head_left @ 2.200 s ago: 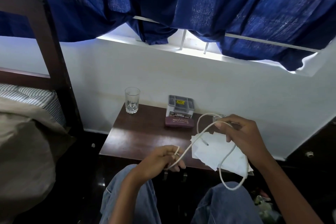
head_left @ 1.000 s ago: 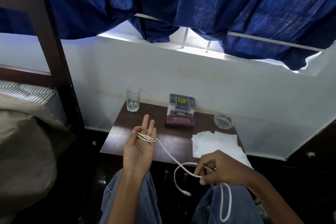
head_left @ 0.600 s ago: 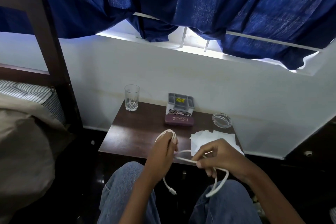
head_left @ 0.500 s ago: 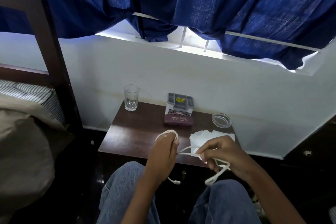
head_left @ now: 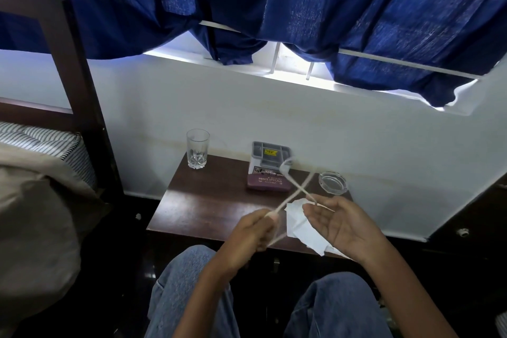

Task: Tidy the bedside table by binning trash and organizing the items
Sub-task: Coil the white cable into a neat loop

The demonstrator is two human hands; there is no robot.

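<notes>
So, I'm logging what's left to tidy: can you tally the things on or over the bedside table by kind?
Glassware: 2, tumbler and ashtray
Containers: 2, grey organiser and maroon case
Paper pile: 1
White cable: 1
Total: 6

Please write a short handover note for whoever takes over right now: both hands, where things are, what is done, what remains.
Left hand grips the white cable, whose blurred loop is above the bedside table. Right hand is open; the cable end lies across its fingers.
On the table: glass back left, grey organizer behind the maroon case, ashtray right, white papers at the front.
Done: cable picked up. Left: coil and stow it, probably bin the papers; no bin in view.
</notes>
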